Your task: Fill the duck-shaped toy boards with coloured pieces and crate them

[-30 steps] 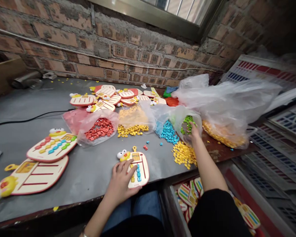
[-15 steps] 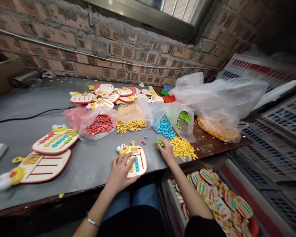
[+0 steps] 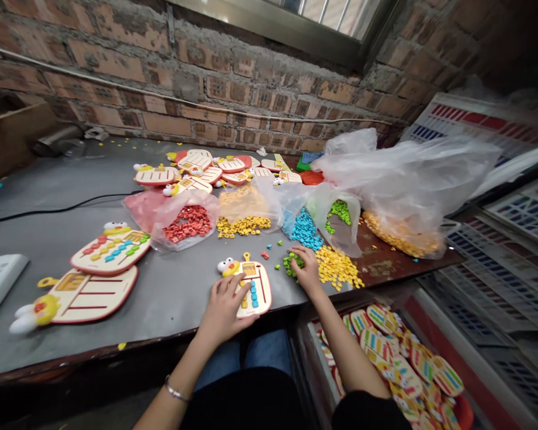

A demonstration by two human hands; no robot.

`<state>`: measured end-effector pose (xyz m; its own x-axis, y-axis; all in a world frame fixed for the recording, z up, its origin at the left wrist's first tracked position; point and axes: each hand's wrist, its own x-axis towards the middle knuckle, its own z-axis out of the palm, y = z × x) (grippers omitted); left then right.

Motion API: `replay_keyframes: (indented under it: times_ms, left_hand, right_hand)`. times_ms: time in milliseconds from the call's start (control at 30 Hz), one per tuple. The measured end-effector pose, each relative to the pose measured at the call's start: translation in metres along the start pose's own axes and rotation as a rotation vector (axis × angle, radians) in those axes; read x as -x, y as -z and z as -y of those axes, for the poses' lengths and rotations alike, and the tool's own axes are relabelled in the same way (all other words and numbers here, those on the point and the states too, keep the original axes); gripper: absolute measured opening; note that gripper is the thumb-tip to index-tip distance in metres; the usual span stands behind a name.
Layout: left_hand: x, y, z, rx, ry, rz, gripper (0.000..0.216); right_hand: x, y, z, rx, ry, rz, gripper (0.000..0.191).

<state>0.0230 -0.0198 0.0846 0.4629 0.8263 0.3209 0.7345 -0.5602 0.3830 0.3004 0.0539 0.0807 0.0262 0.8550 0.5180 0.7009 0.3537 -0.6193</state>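
My left hand [image 3: 224, 307] lies over a cream toy board with a duck head [image 3: 262, 286], thumb along its near edge and fingers across its left part. Blue beads [image 3: 253, 294] fill one slot of this board, and yellow beads [image 3: 244, 301] show partly beneath my fingers. The slot to the right is bare. My right hand [image 3: 307, 270] is open, its fingers parted and curved around a small heap of green beads [image 3: 291, 263] on the table. A few loose green beads and a red bead [image 3: 265, 255] lie between the hands.
Bags of red beads [image 3: 188, 224], yellow beads [image 3: 244, 226], blue beads [image 3: 305, 230] and green beads [image 3: 339, 212] lie behind. Loose yellow beads [image 3: 338, 267] spread right of my hand. More boards [image 3: 101, 295] lie left and at the back. A crate [image 3: 314, 346] of filled boards stands below right.
My right hand has loosened over the green beads, which now lie in a wider heap with some scattered towards the board. My left hand stays on the board. The view has shifted slightly.
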Motion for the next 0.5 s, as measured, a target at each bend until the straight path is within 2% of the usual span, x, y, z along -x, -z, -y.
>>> replay_keyframes:
  times_ms: [200,267,400,500]
  left_hand:
    - [0.0,-0.002,0.001,0.002,0.015,0.009,0.061]
    - [0.0,-0.002,0.001,0.003,0.016,0.011,0.062]
    - [0.0,-0.002,0.001,0.009,0.015,0.012,0.062]
    - [0.0,-0.001,0.001,0.013,0.017,0.02,0.062]
  right_hand:
    - [-0.001,-0.013,0.026,-0.49,-0.376,0.045,0.023]
    - [-0.003,-0.02,0.035,-0.621,-0.448,0.089,0.026]
    - [-0.003,-0.033,0.049,-0.7,-0.433,0.208,0.021]
    - [0.0,-0.041,0.054,-0.605,-0.342,0.262,0.017]
